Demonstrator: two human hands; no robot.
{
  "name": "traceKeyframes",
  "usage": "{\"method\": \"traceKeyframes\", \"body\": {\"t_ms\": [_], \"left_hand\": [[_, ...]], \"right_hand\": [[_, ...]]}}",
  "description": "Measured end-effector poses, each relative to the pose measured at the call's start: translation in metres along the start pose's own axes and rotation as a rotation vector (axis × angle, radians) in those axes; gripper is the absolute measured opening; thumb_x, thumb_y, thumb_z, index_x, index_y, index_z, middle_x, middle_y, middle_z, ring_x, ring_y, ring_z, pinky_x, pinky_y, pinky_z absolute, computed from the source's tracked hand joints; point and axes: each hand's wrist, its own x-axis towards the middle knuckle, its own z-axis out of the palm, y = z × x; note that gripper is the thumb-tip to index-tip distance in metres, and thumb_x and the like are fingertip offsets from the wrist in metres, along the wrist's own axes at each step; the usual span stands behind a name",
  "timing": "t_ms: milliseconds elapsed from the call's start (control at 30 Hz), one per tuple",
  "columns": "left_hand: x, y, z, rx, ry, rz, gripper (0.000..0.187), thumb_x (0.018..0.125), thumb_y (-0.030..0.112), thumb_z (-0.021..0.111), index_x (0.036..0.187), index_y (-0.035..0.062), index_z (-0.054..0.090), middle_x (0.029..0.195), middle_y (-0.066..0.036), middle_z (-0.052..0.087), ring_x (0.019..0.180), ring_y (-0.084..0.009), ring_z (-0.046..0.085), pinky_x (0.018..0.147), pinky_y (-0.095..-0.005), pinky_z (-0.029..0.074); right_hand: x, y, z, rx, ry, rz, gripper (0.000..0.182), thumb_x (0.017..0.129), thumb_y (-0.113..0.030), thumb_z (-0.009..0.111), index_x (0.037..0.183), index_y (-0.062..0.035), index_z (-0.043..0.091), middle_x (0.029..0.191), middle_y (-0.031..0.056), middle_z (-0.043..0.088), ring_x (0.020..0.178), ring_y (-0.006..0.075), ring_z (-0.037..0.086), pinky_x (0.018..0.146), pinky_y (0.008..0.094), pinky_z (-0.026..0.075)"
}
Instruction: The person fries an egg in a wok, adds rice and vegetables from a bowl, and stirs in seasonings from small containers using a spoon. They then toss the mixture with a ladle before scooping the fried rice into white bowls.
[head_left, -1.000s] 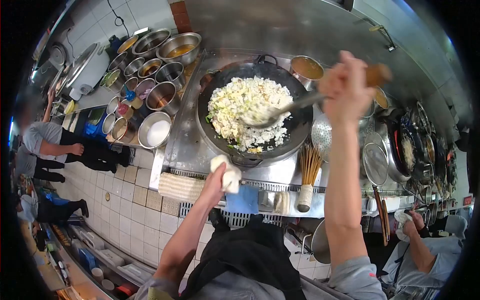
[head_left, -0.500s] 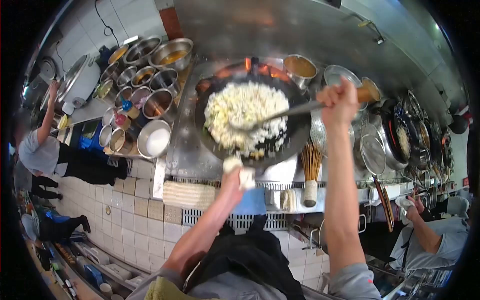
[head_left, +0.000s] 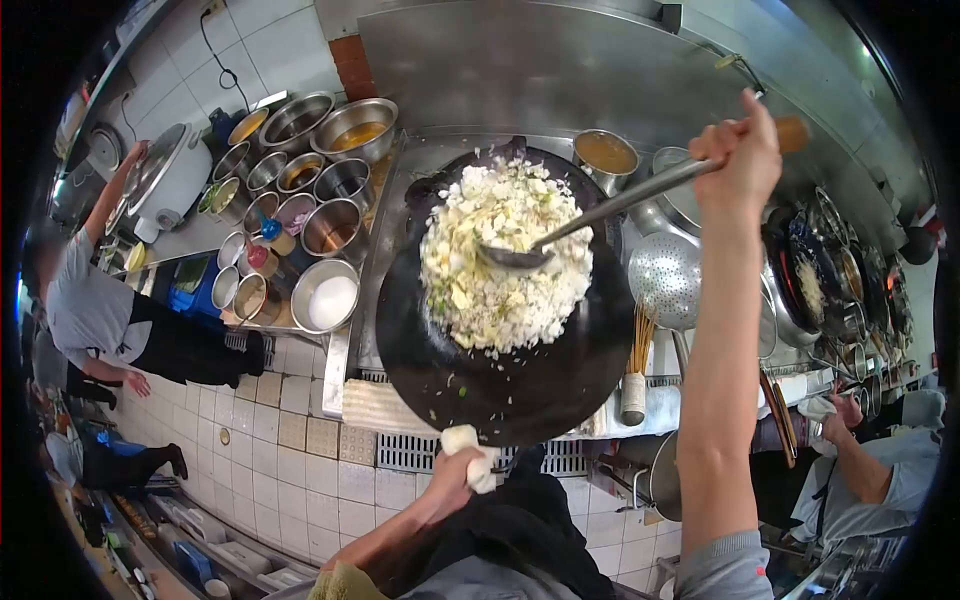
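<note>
Slanting lower-left, the ladle (head_left: pixel 630 202) is filling right fingers (head_left: pixel 715 143); left fingers (head_left: pixel 452 474) are clasping cloth (head_left: pixel 464 440), seemingly against the wok (head_left: pixel 500 395); floor tiles (head_left: pixel 270 490) are bordering the surface (head_left: pixel 388 220).

Showed deep black right across the wok (head_left: pixel 520 392), and against that blazed white through the rice (head_left: pixel 508 308), speckled yellow, flecked green! Gleamed steel-grey along the ladle (head_left: pixel 630 202), flared orange-brown at the grip (head_left: pixel 793 134). Ran cream over the cloth (head_left: pixel 470 452), and cream again, ribbed in lines, down the towel (head_left: pixel 383 406). Dotted the silver skimmer (head_left: pixel 664 277) with neat holes! Popped with one blue cap (head_left: pixel 270 229) and one red cap (head_left: pixel 257 256), glowed orange in the liquid (head_left: pixel 358 135), and spread white over the gridded floor tiles (head_left: pixel 325 508), crossed by a tan row.
</note>
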Motion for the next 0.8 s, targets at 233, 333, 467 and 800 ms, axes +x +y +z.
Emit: {"method": "traceKeyframes", "body": {"t_ms": [233, 333, 467, 800], "left_hand": [[0.077, 0.069, 0.068, -0.075, -0.164, -0.003, 0.016, 0.086, 0.015, 0.056, 0.095, 0.0022, 0.055, 0.074, -0.007, 0.061, 0.064, -0.0201, 0.063, 0.053, -0.0356, 0.052], [0.044, 0.015, 0.023, 0.023, -0.086, -0.018, 0.03, 0.078, 0.004, 0.058, 0.108, 0.0037, 0.055, 0.086, -0.009, 0.063, 0.071, -0.0209, 0.065, 0.058, -0.0356, 0.055], [-0.018, 0.058, 0.045, -0.03, -0.056, -0.173, 0.024, 0.077, 0.003, 0.054, 0.101, 0.0038, 0.054, 0.089, -0.01, 0.063, 0.072, -0.0215, 0.064, 0.059, -0.0362, 0.053], [0.032, 0.016, 0.008, -0.004, -0.146, -0.081, 0.033, 0.083, 0.0, 0.053, 0.115, 0.0026, 0.051, 0.103, -0.014, 0.062, 0.087, -0.0245, 0.066, 0.066, -0.037, 0.057]], "right_hand": [[-0.073, 0.043, 0.029, -0.221, -0.005, -0.113, 0.038, 0.084, -0.027, 0.069, 0.066, -0.0088, 0.041, 0.047, 0.0009, 0.033, 0.037, 0.0118, 0.034, 0.039, 0.0292, 0.027], [-0.055, 0.023, 0.032, -0.142, 0.009, -0.159, 0.039, 0.085, -0.028, 0.069, 0.066, -0.0082, 0.041, 0.048, 0.0014, 0.035, 0.038, 0.0123, 0.035, 0.039, 0.0301, 0.028], [-0.034, -0.017, 0.033, -0.093, -0.111, -0.101, 0.038, 0.086, -0.03, 0.068, 0.066, -0.0081, 0.044, 0.048, 0.0026, 0.04, 0.039, 0.0137, 0.039, 0.039, 0.0299, 0.031], [-0.047, 0.001, 0.051, -0.226, -0.113, -0.253, 0.035, 0.087, -0.028, 0.068, 0.067, -0.0075, 0.047, 0.048, 0.0006, 0.041, 0.038, 0.0117, 0.041, 0.039, 0.0275, 0.032]]}}
